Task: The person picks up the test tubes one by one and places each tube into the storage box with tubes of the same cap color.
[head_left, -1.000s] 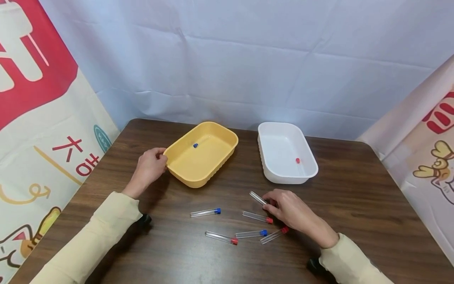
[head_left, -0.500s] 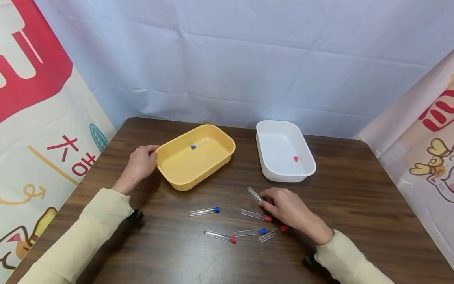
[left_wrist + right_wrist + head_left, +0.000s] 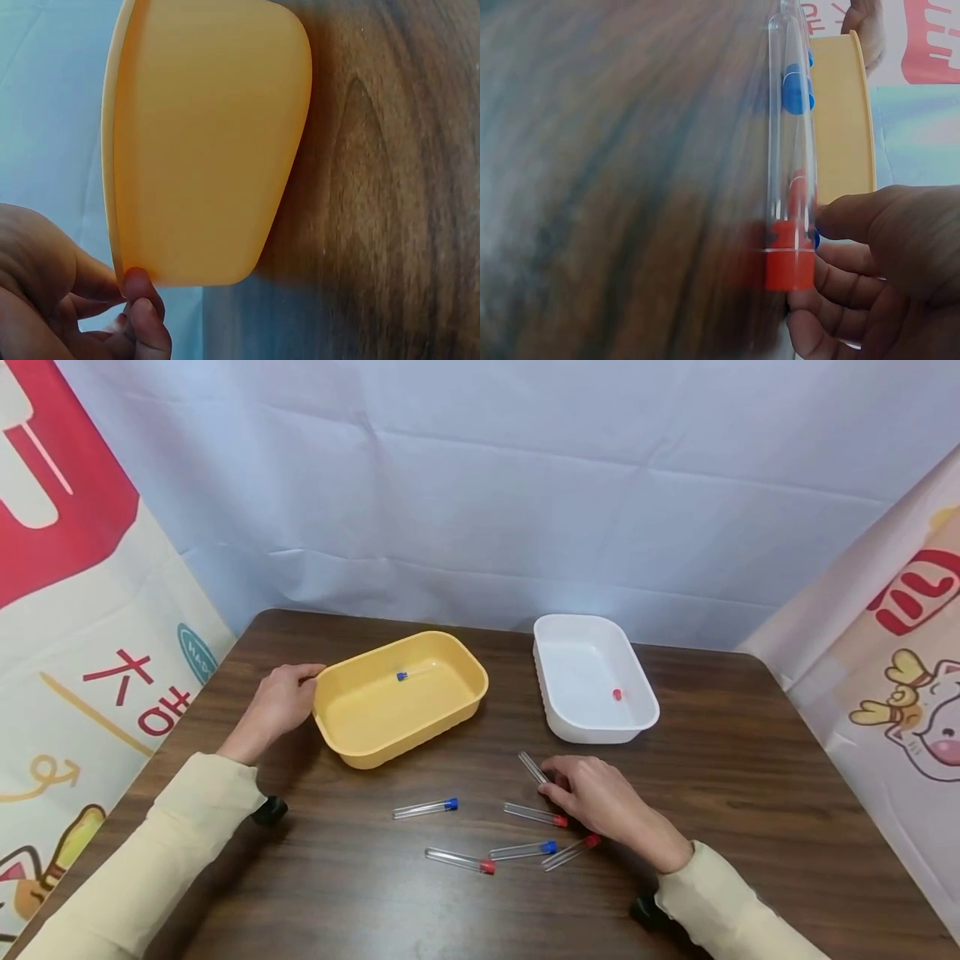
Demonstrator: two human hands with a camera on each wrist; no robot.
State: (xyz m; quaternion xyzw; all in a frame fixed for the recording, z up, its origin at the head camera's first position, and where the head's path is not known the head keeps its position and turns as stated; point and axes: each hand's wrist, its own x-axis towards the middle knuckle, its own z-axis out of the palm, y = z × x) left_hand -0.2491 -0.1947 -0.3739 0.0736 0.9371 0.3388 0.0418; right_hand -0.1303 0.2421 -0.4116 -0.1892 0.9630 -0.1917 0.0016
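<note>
My left hand (image 3: 276, 703) pinches the left end of the yellow tray (image 3: 352, 757) by its rim; in the left wrist view the thumb and fingers (image 3: 146, 319) meet at the rim's corner. A blue-capped test tube (image 3: 402, 676) lies inside this tray. My right hand (image 3: 600, 797) pinches a clear test tube (image 3: 531, 766) whose round end points up and left; its cap end is hidden by the fingers, where a bit of blue shows in the right wrist view. Close below that hand lies a red-capped tube (image 3: 534, 813), large in the right wrist view.
The white tray (image 3: 555, 714), with a red-capped tube (image 3: 618, 695) inside, stands right of the yellow one. In front lie two blue-capped tubes (image 3: 423, 809) and more red-capped tubes (image 3: 459, 860) on the wooden table (image 3: 360, 893). Cloth sheets (image 3: 480, 510) hang behind.
With my left hand on its rim, the yellow tray has swung clockwise and slid left, its long side now lying more crosswise. My right hand keeps its tube at nearly the same spot.
</note>
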